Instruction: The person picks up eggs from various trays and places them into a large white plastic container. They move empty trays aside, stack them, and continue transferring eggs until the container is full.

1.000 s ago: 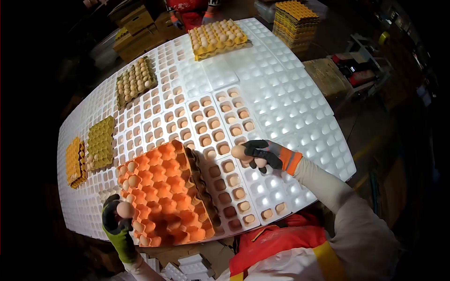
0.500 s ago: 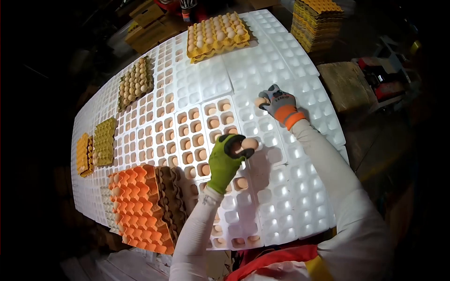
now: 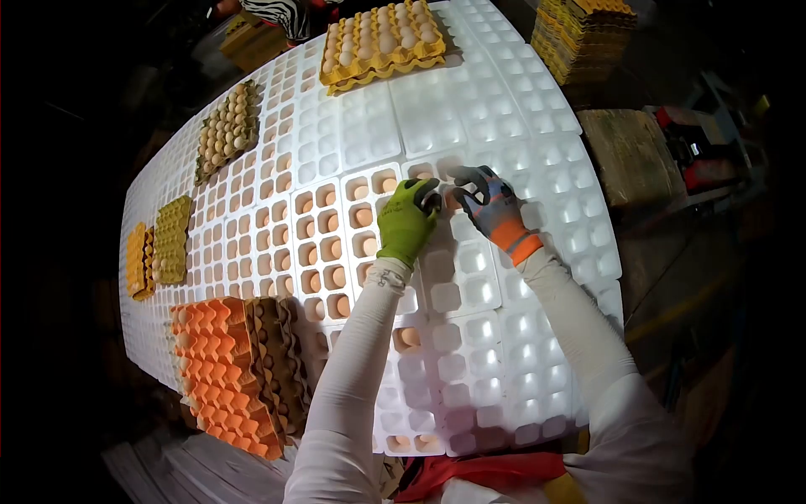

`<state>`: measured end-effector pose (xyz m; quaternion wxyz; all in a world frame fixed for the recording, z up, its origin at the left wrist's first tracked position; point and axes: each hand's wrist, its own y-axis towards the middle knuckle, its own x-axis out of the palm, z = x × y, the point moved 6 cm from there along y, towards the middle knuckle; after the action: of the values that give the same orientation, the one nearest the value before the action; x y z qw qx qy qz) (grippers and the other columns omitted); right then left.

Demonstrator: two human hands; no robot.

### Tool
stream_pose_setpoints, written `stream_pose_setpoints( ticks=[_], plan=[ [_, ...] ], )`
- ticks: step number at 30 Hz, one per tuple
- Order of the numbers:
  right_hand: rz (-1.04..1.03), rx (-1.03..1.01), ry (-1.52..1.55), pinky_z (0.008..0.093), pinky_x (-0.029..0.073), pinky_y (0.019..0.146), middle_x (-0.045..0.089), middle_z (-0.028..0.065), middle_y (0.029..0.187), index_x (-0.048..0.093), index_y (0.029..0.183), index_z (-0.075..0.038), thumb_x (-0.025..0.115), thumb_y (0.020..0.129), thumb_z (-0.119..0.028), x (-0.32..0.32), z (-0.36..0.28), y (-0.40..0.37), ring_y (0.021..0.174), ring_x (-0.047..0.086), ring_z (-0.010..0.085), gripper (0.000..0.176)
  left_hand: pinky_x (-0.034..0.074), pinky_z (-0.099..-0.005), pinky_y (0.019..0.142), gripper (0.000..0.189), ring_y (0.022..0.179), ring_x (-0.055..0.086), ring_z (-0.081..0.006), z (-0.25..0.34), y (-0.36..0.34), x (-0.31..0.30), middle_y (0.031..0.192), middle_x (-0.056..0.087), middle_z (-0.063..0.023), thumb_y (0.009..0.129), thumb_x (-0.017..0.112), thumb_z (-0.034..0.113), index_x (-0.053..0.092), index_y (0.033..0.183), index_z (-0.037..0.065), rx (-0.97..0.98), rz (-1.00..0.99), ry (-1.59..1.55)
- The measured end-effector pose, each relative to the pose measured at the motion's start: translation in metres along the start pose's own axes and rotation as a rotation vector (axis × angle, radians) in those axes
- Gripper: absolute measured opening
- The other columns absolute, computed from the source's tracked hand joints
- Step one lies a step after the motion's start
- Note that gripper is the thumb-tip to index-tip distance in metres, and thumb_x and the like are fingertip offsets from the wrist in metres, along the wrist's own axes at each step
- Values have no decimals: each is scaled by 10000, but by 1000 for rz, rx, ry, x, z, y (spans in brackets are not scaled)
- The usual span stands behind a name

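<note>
Near upper center, left hand (image 3: pixel 431 198) and right hand (image 3: pixel 475 195) curled over white trays (image 3: pixel 463 281).
Whether either gripped the egg (image 3: pixel 452 200) between them was unclear.

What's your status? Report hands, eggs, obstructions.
Left hand and right hand close together over white trays; grip unclear. Eggs in cells beside left hand. Orange tray stack off left, apart from both hands.
</note>
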<state>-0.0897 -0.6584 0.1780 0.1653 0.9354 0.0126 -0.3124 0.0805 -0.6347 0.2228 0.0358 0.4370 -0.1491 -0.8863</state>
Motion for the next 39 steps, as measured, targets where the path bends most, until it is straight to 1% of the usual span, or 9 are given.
stream_pose_setpoints(
  ticks=[4, 7, 10, 15, 25, 27, 31, 33, 39],
  plan=[
    [231, -383, -239, 489, 480, 886, 659, 171, 1090, 586, 1217, -36, 670, 827, -132, -4, -44, -45, 999, 612, 386, 410, 457, -460, 859, 503, 951, 574, -339, 42, -37, -7, 1102, 597, -115, 799, 684, 139, 593, 1293, 117, 104, 18, 111],
    [-149, -121, -43, 474, 470, 954, 636, 193, 1131, 646, 1136, -49, 660, 805, -79, -4, -46, -27, 1058, 584, 413, 333, 413, -471, 922, 709, 1007, 533, -351, 33, -55, 4, 1170, 573, -132, 787, 701, 134, 482, 1461, 130, 116, 130, 68],
    [221, -121, -185, 452, 412, 1044, 604, 141, 1253, 648, 1207, -109, 688, 803, -116, 6, -17, -46, 1187, 542, 362, 405, 417, -476, 937, 539, 1068, 538, -360, 40, -58, -6, 1231, 574, -140, 856, 618, 94, 539, 1388, 119, 51, 171, -69],
    [180, 354, -1005, 588, 237, 1157, 343, 156, 1587, 366, 1549, -198, 561, 918, -550, -26, -37, -40, 1451, 258, 481, 748, 449, -448, 999, 474, 1166, 555, -364, 87, -148, -78, 1247, 601, -151, 872, 589, 42, 589, 1339, 122, -73, 101, -476],
    [-10, 546, -793, 523, 333, 1139, 396, 199, 1550, 429, 1507, -160, 540, 921, -637, -34, -18, -32, 1416, 379, 420, 764, 488, -402, 949, 388, 1095, 608, -308, 72, -374, -229, 1198, 652, -108, 901, 624, 77, 637, 1287, 107, -2, -121, -725],
    [120, 164, -340, 428, 405, 1091, 581, 164, 1385, 565, 1377, -76, 646, 960, -411, -23, -36, -39, 1296, 531, 318, 541, 500, -416, 891, 397, 1002, 607, -332, 54, -395, -316, 1202, 645, -122, 860, 662, 93, 641, 1257, 87, 81, -36, -604],
    [-121, -304, -37, 309, 493, 956, 677, 124, 1205, 632, 1282, -23, 673, 950, -119, 52, -290, -132, 1120, 646, 208, 348, 549, -375, 794, 367, 931, 670, -325, -22, -439, -470, 1062, 689, -124, 789, 731, 24, 686, 1151, 54, -134, 188, -180],
    [-283, -100, 253, 315, 500, 945, 685, 93, 1178, 644, 1263, -29, 679, 951, -141, 87, -379, -167, 1124, 645, 187, 333, 550, -382, 811, 380, 932, 673, -303, -85, -466, -513, 1064, 700, -100, 767, 721, -7, 697, 1140, 61, -332, 415, 22],
    [-486, -803, -2, 413, 476, 959, 649, 85, 1223, 647, 1274, -119, 700, 853, -152, 197, -581, -208, 1127, 608, 280, 425, 504, -352, 668, 444, 863, 582, -221, -116, -447, -518, 1128, 605, 15, 827, 613, 90, 608, 1252, 219, 24, -86, 734]
  ],
)
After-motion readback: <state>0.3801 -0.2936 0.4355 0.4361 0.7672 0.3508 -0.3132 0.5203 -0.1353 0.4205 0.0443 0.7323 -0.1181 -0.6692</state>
